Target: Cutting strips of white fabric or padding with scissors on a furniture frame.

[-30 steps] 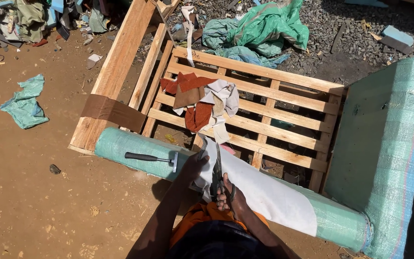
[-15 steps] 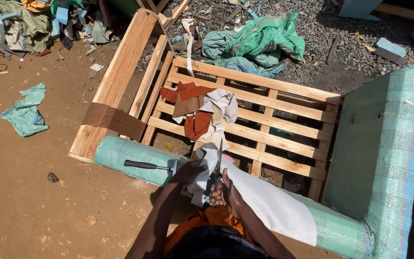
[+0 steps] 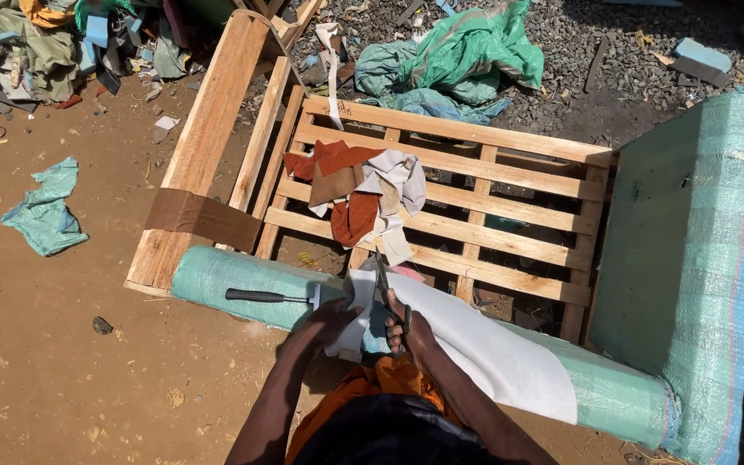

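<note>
My right hand (image 3: 408,330) grips a pair of scissors (image 3: 384,284) with blades pointing away from me, over a white cloth (image 3: 484,353). That cloth lies draped on the green padded front rail (image 3: 217,275) of a wooden sofa frame (image 3: 475,207). My left hand (image 3: 331,323) pinches the white cloth's left edge beside the scissors. A hammer (image 3: 270,296) with a dark handle rests on the green rail just left of my left hand.
Scraps of brown, rust and white fabric (image 3: 355,194) lie on the frame's slats. A green-covered arm (image 3: 691,258) stands at right. Green plastic sheeting (image 3: 467,52) lies on gravel beyond; a teal rag (image 3: 45,211) and clutter (image 3: 62,43) sit on the dirt at left.
My hands and the scissors stay at the same spot on the white cloth; the left hand has shifted its hold slightly along the edge. The hammer has not moved.
</note>
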